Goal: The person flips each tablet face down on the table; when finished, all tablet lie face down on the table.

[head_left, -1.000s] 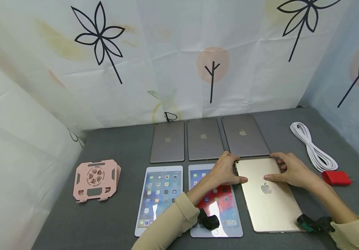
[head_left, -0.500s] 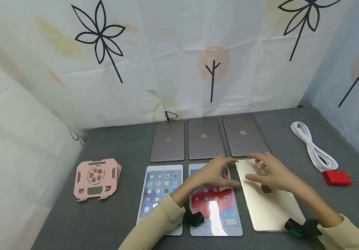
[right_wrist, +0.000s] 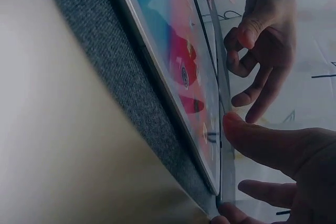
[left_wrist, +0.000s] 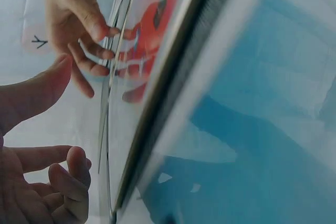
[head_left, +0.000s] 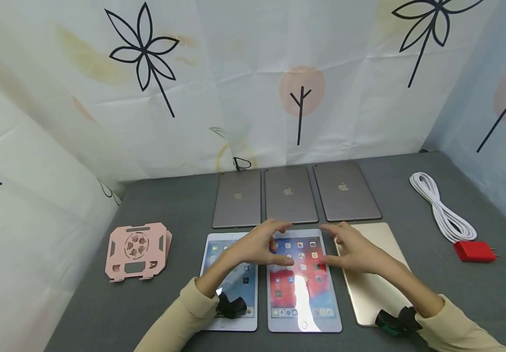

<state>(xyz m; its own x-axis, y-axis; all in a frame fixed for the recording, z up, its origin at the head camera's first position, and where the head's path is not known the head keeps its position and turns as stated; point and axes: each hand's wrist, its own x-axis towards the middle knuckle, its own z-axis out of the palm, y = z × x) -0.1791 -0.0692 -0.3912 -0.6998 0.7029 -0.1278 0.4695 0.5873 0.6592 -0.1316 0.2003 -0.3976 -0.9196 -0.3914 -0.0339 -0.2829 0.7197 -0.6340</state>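
My left hand [head_left: 259, 244] is over the gap between the two white-framed tablets, thumb and fingers apart, holding nothing. My right hand [head_left: 358, 249] hovers at the right edge of the middle tablet [head_left: 285, 293], its fingertips near that edge; whether they touch it I cannot tell. Both white tablets lie face up with lit home screens; my left forearm covers part of the left tablet [head_left: 250, 293]. A gold tablet [head_left: 391, 244] lies face down on the right, partly hidden under my right hand and forearm. In the right wrist view the right thumb [right_wrist: 257, 140] is above the screen.
Three grey tablets lie face down in a back row: left [head_left: 237, 205], middle [head_left: 290, 200] and right [head_left: 347, 195]. A pink folding stand [head_left: 147, 259] is on the left. A coiled white cable [head_left: 442, 210] and red charger [head_left: 474, 251] lie right on the grey tabletop [head_left: 178, 210].
Both hands have let go of the gold tablet, which now lies flat, and moved left. They have come over the middle tablet's two sides.
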